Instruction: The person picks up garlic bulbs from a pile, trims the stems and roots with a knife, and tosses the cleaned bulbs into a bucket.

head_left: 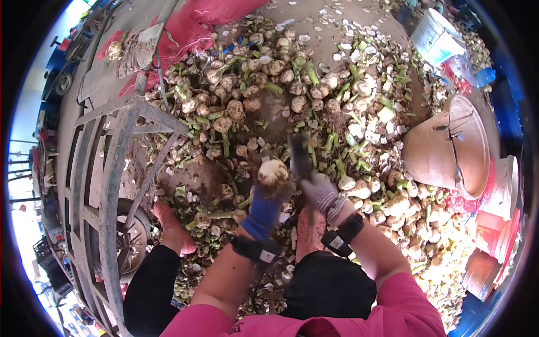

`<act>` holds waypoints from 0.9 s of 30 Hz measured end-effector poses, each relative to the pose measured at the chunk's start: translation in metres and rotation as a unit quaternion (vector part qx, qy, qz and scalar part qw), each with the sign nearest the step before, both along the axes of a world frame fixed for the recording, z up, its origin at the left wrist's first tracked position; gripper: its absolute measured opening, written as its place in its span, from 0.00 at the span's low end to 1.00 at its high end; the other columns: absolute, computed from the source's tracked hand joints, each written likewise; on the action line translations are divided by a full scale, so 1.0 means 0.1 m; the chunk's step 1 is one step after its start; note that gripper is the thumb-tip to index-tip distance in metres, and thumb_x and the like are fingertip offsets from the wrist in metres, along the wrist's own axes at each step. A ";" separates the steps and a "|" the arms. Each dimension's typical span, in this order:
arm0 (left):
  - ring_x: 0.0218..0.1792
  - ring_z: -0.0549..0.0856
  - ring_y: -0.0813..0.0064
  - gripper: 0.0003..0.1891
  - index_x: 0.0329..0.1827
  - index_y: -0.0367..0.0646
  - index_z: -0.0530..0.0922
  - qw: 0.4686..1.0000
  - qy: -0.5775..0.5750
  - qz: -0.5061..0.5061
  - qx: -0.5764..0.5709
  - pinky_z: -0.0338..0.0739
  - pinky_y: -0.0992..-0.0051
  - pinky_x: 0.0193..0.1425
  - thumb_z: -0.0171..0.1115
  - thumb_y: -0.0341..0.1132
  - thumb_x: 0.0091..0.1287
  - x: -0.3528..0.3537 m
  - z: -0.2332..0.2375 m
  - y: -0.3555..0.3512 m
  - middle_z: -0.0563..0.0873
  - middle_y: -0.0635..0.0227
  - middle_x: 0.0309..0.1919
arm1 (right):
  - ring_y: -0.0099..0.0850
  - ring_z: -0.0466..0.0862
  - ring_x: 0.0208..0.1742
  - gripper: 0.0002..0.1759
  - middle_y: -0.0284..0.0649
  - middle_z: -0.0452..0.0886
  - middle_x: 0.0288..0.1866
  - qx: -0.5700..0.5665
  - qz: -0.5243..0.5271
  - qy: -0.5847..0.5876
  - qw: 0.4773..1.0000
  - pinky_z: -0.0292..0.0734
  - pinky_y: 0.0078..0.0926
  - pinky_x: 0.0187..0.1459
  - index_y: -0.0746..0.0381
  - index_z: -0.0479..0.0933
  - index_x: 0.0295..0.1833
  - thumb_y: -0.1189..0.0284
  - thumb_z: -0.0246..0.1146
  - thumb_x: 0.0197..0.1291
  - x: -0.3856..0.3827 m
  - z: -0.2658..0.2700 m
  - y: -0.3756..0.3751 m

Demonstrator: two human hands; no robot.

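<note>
My left hand [263, 212], in a blue glove, is closed round a bulbous root vegetable [273, 171] with a pale, bare top and brown, rooty lower skin. Just right of it, my right hand [324, 195] wears a whitish striped knit glove and grips a knife with a broad dark blade [300, 154]. The blade is smeared by motion and points away from me, its edge close beside the vegetable. Below both hands lie more brownish bulbs [236, 109] with green stalks, spread over the ground.
A metal-framed cart [109, 185] with a wheel stands close on my left. Pink mesh sacks [196, 22] lie beyond it. On the right are a large tan tub [429, 149], a white bucket [435, 39] and red containers [488, 236]. Pale peelings [370, 135] litter the ground.
</note>
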State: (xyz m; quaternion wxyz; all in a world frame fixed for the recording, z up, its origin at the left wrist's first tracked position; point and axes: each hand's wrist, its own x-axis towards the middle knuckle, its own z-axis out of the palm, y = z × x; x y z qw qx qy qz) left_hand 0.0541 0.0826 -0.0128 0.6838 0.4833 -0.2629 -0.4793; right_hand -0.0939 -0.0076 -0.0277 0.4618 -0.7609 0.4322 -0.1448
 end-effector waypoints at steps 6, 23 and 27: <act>0.52 0.80 0.71 0.23 0.66 0.44 0.63 0.995 -0.029 -0.011 0.093 0.80 0.74 0.54 0.57 0.25 0.70 0.08 -0.03 0.36 0.74 0.65 0.54 | 0.46 0.84 0.39 0.13 0.51 0.82 0.43 0.406 -0.138 -0.138 0.893 0.80 0.37 0.41 0.64 0.75 0.53 0.72 0.58 0.64 0.08 0.11 -0.15; 0.59 0.79 0.63 0.27 0.69 0.44 0.66 0.917 -0.201 -0.329 0.103 0.74 0.67 0.67 0.63 0.36 0.68 0.29 0.30 -0.59 0.77 0.60 0.57 | 0.24 0.78 0.31 0.12 0.37 0.80 0.34 0.056 -0.226 -0.031 0.972 0.73 0.22 0.31 0.69 0.75 0.53 0.75 0.55 0.68 -0.39 0.54 -0.60; 0.60 0.77 0.59 0.38 0.74 0.50 0.59 0.660 -0.683 -0.123 0.290 0.76 0.64 0.58 0.68 0.32 0.61 1.44 -0.11 -1.57 0.77 0.59 0.62 | 0.21 0.75 0.26 0.13 0.33 0.78 0.30 0.093 -0.277 -0.090 0.952 0.70 0.21 0.27 0.69 0.75 0.53 0.74 0.54 0.68 -0.58 0.06 -0.74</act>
